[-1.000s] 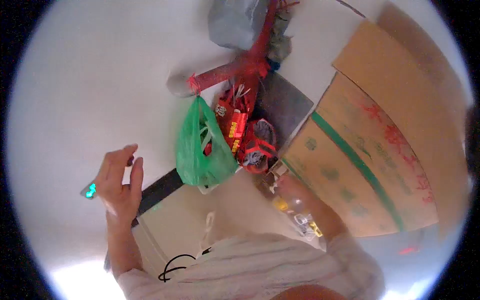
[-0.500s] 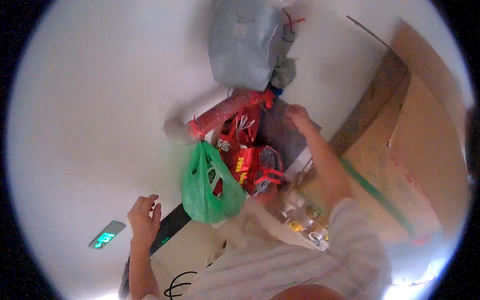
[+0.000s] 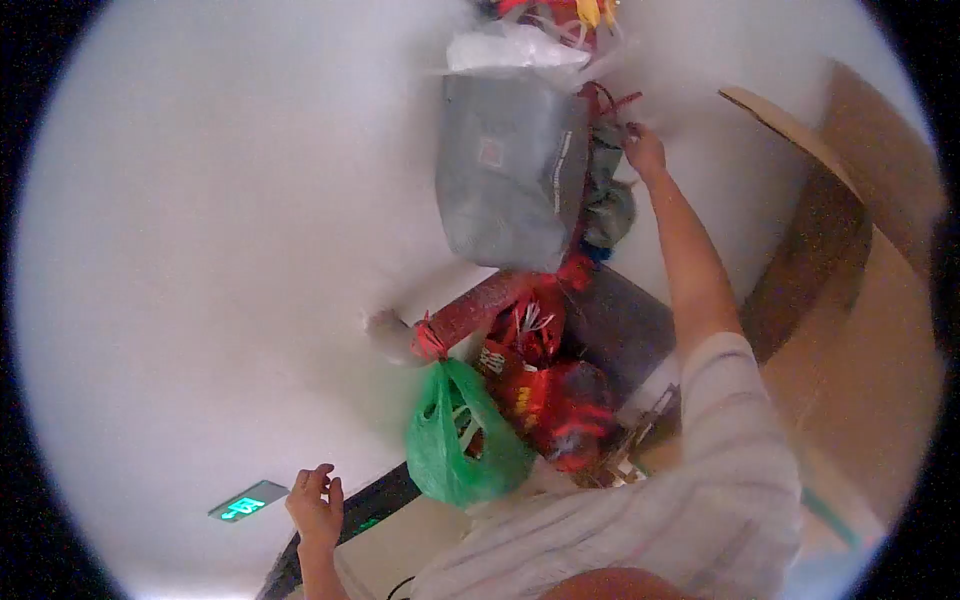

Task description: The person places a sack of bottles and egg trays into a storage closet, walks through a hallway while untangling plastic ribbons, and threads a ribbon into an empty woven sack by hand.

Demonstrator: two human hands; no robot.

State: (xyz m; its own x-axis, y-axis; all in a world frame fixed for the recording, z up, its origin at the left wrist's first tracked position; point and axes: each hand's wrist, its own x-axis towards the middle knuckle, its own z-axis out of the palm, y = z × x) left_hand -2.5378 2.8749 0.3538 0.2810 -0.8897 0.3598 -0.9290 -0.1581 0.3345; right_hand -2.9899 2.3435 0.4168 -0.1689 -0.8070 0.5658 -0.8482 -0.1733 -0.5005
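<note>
My right hand reaches up to a grey-green cloth-like bundle and red cords beside a large grey bag. Its fingers are drawn together at the bundle's upper edge; what they hold is too small to make out. My left hand is raised at the lower left, fingers loosely bent, thumb apart, with nothing in it. Between the hands, a tied green plastic bag hangs from the end of a red roll-like piece. Red bags with yellow print are bunched beside it.
White plastic and red and yellow items are above the grey bag. Large cardboard flaps stand at the right. A dark panel lies behind the red bags. A lit green sign is at the lower left.
The view has shifted, so the bags appear lower and further right. My right hand has moved from beside the dark panel up to the grey-green bundle. My left hand remains raised and empty.
</note>
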